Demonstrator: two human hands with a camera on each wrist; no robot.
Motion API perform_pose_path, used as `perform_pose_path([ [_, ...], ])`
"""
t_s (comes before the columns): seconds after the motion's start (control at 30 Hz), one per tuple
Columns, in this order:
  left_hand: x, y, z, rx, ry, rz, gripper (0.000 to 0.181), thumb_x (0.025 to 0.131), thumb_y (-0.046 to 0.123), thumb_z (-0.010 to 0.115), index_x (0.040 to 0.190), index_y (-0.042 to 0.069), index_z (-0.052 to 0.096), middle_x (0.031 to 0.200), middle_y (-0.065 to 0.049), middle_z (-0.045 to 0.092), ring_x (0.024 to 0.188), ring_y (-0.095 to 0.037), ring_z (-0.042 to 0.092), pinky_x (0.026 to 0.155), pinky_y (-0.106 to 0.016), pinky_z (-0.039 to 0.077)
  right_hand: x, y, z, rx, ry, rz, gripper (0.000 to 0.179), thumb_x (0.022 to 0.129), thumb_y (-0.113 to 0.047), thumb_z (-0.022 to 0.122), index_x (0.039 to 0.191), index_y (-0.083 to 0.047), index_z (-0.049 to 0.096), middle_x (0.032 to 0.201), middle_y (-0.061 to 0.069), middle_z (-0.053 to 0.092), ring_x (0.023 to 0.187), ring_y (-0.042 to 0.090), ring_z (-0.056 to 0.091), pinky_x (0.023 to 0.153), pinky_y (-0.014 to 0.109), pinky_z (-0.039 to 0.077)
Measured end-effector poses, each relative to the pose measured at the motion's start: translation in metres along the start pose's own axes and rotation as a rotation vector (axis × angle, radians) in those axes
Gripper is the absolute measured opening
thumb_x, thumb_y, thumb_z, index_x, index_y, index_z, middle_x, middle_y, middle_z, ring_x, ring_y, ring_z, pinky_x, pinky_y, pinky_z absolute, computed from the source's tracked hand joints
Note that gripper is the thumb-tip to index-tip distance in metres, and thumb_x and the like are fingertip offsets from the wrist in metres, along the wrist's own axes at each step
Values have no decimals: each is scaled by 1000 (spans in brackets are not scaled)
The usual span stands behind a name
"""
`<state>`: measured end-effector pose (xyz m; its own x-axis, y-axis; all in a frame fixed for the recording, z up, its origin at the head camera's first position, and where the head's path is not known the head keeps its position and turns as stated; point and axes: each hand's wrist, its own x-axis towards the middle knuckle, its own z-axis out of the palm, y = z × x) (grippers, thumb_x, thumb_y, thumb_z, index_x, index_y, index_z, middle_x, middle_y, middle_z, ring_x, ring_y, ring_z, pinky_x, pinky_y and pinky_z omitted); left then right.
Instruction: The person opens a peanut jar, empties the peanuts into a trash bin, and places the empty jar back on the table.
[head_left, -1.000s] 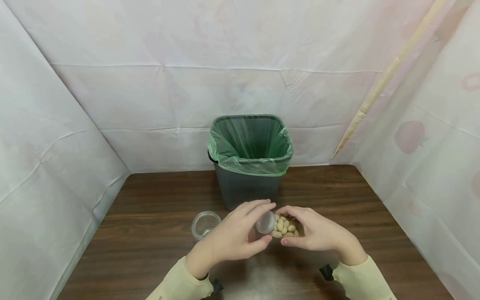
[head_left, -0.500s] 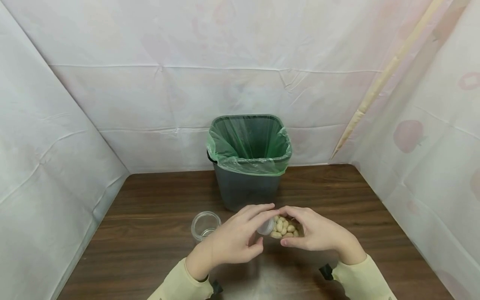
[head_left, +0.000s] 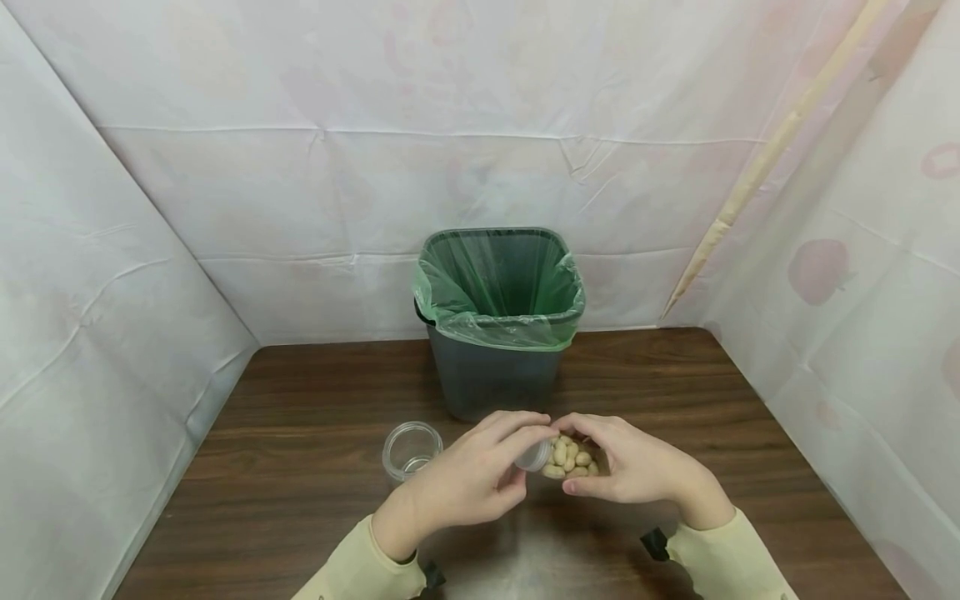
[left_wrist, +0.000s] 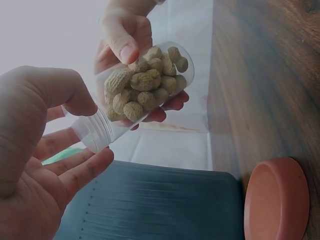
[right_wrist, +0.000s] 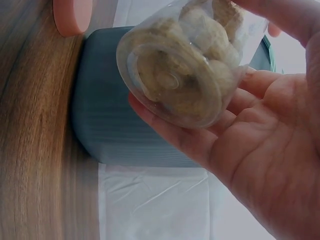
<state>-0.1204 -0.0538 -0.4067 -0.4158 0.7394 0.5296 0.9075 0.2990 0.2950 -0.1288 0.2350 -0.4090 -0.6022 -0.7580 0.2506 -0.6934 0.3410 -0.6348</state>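
Near the middle of the table, my right hand (head_left: 637, 462) grips a clear plastic jar (left_wrist: 187, 65) lying on its side in the air. Unshelled peanuts (head_left: 572, 458) fill much of it. The jar's clear screw lid (left_wrist: 95, 131) points left, and my left hand (head_left: 468, 479) holds it between thumb and fingertips. In the left wrist view the thumb bends over the near side of the lid, with fingers behind it. The right wrist view shows the jar's round base (right_wrist: 170, 82), with right fingers curled beneath. I cannot tell how tightly the lid sits.
An open clear jar (head_left: 412, 452) stands left of my left hand. Behind my hands is a dark grey bin (head_left: 491, 379) with a green liner (head_left: 442, 308). A terracotta-coloured dish (left_wrist: 280, 200) sits on the wooden table (head_left: 315, 400), hidden under my hands in the head view.
My left fingers have turned around the lid, the thumb drawing back toward the left and the fingertips reaching further over it. The right hand and peanut jar stay nearly still.
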Motion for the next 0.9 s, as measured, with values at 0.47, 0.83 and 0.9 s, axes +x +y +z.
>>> perform_pose_path([
  [0.47,-1,2,4,24,68,-18,67,79,7,80,144,10,65,141,-6,65,128,-22,65,107,-34,55,0,1,3,-34,-2,24,53,99,-33,84,144,-23,58,127,-10,69,106,7,68,90,31,60],
  [0.83,1,2,5,-22,102,-59,51,94,17,80,144,13,68,136,-4,65,72,1,54,74,-14,50,0,1,3,-49,10,34,58,93,-21,89,143,-21,59,125,-11,69,106,8,69,90,31,60],
  [0.9,1,3,6,-37,95,-65,49,96,17,79,143,12,68,134,-3,66,69,0,54,72,-12,48,-2,0,3,-43,10,39,58,93,-20,89,142,-22,59,124,-11,69,105,9,69,90,31,60],
])
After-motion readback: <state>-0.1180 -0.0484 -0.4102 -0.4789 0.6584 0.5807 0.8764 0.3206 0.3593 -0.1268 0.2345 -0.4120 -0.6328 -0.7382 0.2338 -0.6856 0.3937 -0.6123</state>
